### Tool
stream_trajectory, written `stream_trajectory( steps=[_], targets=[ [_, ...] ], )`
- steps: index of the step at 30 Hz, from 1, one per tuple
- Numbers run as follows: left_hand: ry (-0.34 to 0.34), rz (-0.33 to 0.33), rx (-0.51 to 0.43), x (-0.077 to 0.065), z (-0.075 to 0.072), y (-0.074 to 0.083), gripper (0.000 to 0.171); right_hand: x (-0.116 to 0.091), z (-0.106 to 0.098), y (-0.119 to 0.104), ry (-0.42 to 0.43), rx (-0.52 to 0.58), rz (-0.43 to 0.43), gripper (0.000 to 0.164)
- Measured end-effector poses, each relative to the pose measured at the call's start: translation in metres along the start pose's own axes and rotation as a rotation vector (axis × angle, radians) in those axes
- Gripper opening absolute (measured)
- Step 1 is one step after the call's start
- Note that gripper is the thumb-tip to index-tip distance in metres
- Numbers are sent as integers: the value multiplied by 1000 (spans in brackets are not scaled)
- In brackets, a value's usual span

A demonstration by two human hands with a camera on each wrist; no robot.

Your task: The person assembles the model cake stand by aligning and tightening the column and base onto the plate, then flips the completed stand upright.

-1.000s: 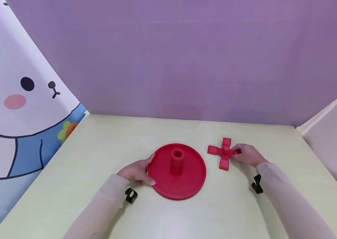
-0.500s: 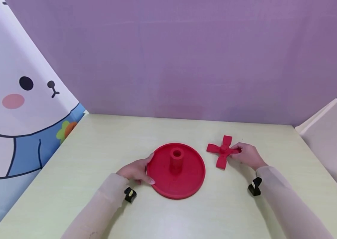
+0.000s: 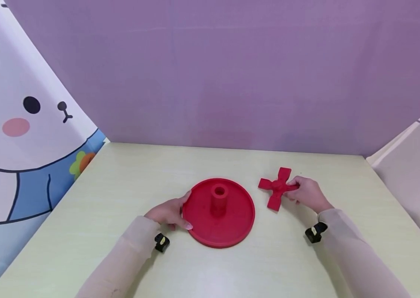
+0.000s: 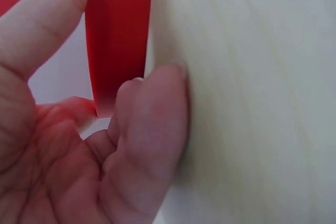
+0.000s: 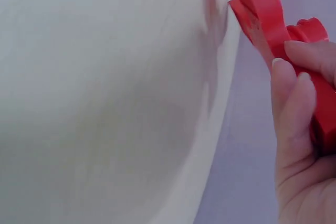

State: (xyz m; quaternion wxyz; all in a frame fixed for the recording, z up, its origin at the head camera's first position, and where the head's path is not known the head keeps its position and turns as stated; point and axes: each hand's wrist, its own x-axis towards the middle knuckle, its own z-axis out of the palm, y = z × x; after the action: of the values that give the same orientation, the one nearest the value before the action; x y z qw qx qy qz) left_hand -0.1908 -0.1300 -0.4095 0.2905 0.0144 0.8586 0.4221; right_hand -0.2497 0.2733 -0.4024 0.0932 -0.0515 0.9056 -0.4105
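A red round tray (image 3: pixel 236 229) with a raised rim and a hollow upright post (image 3: pixel 218 205) at its centre lies on the table. My left hand (image 3: pixel 169 212) grips its left edge, thumb over the rim; in the left wrist view the fingers curl beside the tray's side wall (image 4: pixel 118 40). To the tray's right, a red cross-shaped piece (image 3: pixel 278 186) with flared arms is pinched at its right arm by my right hand (image 3: pixel 309 194). The right wrist view has this cross piece (image 5: pixel 262 3) raised off the table, thumb on one side and fingers on the other.
The pale wooden table (image 3: pixel 150 174) ends at a purple backdrop (image 3: pixel 232 82). A cartoon-printed panel (image 3: pixel 12 165) borders the left side, and a pale panel (image 3: pixel 414 174) the right. Each wrist carries a small black camera.
My right hand has lifted and tilted the cross-shaped piece, turning it slightly so its front arm swings left. The left hand and the tray stay put.
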Motion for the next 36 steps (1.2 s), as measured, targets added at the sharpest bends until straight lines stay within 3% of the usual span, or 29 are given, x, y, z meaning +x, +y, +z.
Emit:
stream_trajectory(
  steps=[5, 8, 20, 29, 32, 36],
  targets=[
    [-3, 2, 5, 2, 0, 0, 110, -1, 1, -10, 12, -7, 20, 34],
    [-11, 6, 12, 3, 0, 1, 110, -2, 4, -13, 40, 48, 12, 33],
    [-16, 24, 23, 6, 0, 3, 110, -3, 15, -32, 68, 525, 39, 28],
    [-12, 26, 39, 9, 6, 7, 109, -7, 24, -47, 40, 771, 31, 20],
    [-14, 20, 50, 10, 7, 8, 109, -8, 29, -51, 37, 801, 13, 20],
    [-15, 16, 53, 11, 7, 8, 110, -8, 36, -58, 44, 754, -9, 26]
  ],
)
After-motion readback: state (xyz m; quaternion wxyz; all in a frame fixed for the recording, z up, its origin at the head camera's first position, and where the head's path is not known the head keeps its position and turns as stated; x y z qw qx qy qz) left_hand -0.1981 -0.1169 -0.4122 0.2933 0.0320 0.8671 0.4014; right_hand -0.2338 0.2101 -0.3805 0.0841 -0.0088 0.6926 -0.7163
